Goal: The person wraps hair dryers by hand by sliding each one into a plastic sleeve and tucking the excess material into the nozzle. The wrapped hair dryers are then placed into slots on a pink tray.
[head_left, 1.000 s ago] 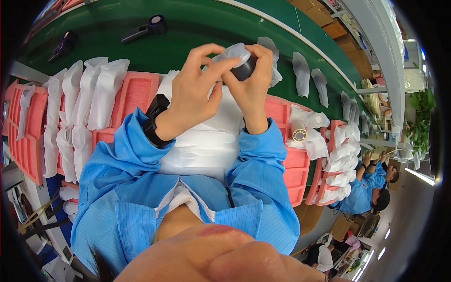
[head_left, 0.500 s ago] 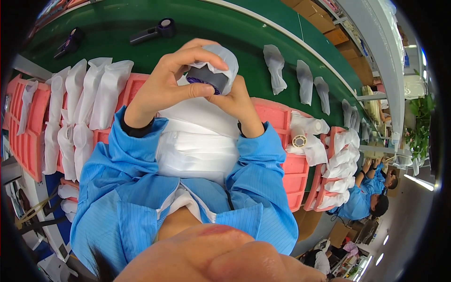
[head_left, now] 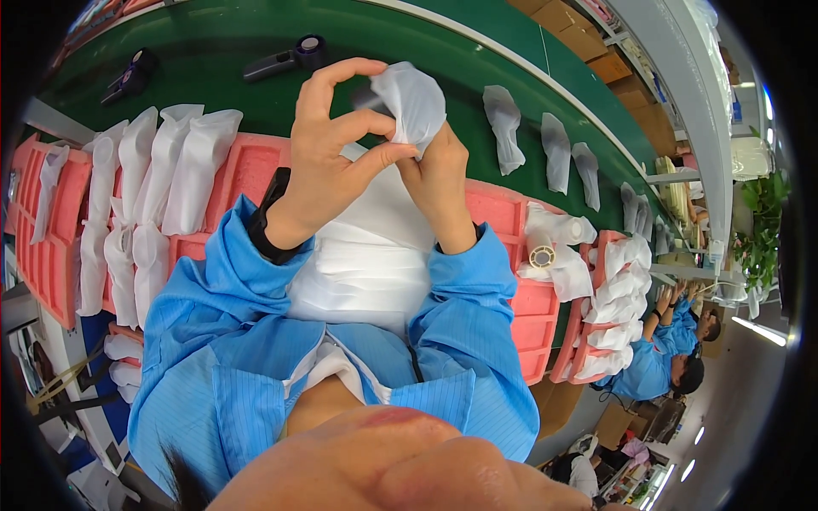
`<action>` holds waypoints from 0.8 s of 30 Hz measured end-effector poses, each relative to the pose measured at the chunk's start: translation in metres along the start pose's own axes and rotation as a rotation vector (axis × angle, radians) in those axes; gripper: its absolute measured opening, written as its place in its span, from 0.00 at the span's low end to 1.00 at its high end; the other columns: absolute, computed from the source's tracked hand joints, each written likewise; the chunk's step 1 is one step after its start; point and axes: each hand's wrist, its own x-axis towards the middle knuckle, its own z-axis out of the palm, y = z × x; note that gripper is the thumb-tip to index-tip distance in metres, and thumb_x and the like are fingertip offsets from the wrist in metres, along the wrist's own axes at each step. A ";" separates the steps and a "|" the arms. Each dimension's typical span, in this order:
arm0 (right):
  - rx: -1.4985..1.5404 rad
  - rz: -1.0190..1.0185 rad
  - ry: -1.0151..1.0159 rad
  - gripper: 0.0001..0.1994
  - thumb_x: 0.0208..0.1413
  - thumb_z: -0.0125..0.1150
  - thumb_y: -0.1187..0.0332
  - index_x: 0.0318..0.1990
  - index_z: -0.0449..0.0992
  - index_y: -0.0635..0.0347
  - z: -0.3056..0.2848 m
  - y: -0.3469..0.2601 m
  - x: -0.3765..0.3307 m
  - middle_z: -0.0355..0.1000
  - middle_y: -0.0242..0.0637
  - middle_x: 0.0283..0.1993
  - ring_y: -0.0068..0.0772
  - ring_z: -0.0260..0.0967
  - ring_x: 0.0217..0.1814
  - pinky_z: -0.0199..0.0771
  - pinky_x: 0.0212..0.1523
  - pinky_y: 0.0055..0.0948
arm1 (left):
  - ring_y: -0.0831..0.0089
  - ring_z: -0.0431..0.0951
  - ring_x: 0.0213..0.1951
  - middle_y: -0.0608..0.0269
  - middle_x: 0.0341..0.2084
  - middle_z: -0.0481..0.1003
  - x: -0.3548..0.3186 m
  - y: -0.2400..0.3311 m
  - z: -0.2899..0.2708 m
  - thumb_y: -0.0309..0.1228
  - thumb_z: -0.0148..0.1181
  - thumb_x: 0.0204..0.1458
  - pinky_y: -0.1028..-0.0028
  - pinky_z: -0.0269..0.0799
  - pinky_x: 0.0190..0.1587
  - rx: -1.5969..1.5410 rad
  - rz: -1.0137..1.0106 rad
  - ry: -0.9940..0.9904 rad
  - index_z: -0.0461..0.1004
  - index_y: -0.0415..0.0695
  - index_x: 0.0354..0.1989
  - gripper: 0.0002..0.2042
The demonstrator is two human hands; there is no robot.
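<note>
Green conveyor belt (head_left: 256, 34) beyond pink trays (head_left: 247, 170); both hands' fingers (head_left: 375, 157) clamped on white pouch (head_left: 415, 102).

A white pouch (head_left: 415, 102) wraps whatever the left hand (head_left: 328, 162) and right hand (head_left: 436, 183) pinch, so its contents stay hidden apart from a dark sliver behind the left fingers (head_left: 356, 126). The stack of white pouches (head_left: 366, 264) is partly covered by both wrists and blue sleeves (head_left: 213, 341). The pink trays (head_left: 51, 230) run off the left rim. The co-worker (head_left: 660, 362) at right is too small to tell what the hands do.
</note>
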 end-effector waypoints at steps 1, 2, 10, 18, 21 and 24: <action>0.043 0.073 0.004 0.19 0.39 0.68 0.77 0.41 0.68 0.66 0.000 0.001 -0.001 0.72 0.46 0.33 0.49 0.73 0.33 0.72 0.31 0.35 | 0.64 0.67 0.51 0.61 0.48 0.69 -0.001 0.002 0.000 0.29 0.72 0.37 0.71 0.62 0.50 0.053 -0.017 0.011 0.78 0.44 0.28 0.10; 0.087 0.147 0.008 0.19 0.42 0.67 0.77 0.44 0.69 0.66 -0.001 0.001 -0.002 0.73 0.45 0.35 0.44 0.74 0.35 0.73 0.32 0.33 | 0.64 0.67 0.50 0.63 0.46 0.69 -0.001 0.004 0.000 0.30 0.73 0.36 0.69 0.62 0.51 0.106 -0.035 0.022 0.78 0.45 0.26 0.10; 0.430 0.354 -0.345 0.18 0.48 0.65 0.73 0.48 0.70 0.64 -0.020 0.004 -0.001 0.75 0.41 0.36 0.30 0.74 0.35 0.71 0.34 0.27 | 0.66 0.72 0.39 0.63 0.37 0.71 0.006 -0.030 -0.015 0.30 0.72 0.36 0.71 0.67 0.41 0.026 -0.265 0.218 0.78 0.44 0.25 0.09; 0.233 0.653 -0.237 0.22 0.48 0.66 0.71 0.50 0.68 0.65 -0.013 0.051 0.007 0.75 0.44 0.41 0.31 0.72 0.39 0.70 0.40 0.29 | 0.70 0.74 0.28 0.64 0.32 0.71 -0.004 -0.038 0.013 0.26 0.67 0.42 0.74 0.68 0.34 0.118 -0.307 -0.080 0.74 0.43 0.34 0.11; -0.239 0.497 -0.048 0.21 0.45 0.64 0.72 0.49 0.68 0.63 0.002 0.092 -0.005 0.72 0.56 0.42 0.54 0.72 0.45 0.72 0.42 0.41 | 0.65 0.74 0.29 0.62 0.31 0.71 -0.031 -0.036 0.040 0.29 0.67 0.43 0.69 0.69 0.32 0.096 -0.258 -0.343 0.72 0.43 0.33 0.11; -0.272 0.591 -0.234 0.23 0.42 0.64 0.75 0.50 0.68 0.58 0.001 0.131 -0.020 0.72 0.55 0.44 0.56 0.71 0.46 0.71 0.43 0.42 | 0.62 0.74 0.30 0.61 0.29 0.70 -0.059 -0.038 0.063 0.33 0.67 0.44 0.64 0.69 0.31 0.093 -0.213 -0.593 0.71 0.44 0.29 0.11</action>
